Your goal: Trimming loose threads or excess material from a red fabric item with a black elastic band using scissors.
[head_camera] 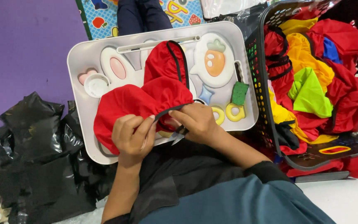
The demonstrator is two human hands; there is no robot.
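Red fabric piece bunched in left hand, grip pinching its black trim, right hand pinching small snips just beside, white tray beneath.

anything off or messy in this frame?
Nothing damaged or spilled. The black basket lies tipped toward the tray, its coloured cloth in a jumbled heap. Both hands, left hand and right hand, grip the red cloth normally.
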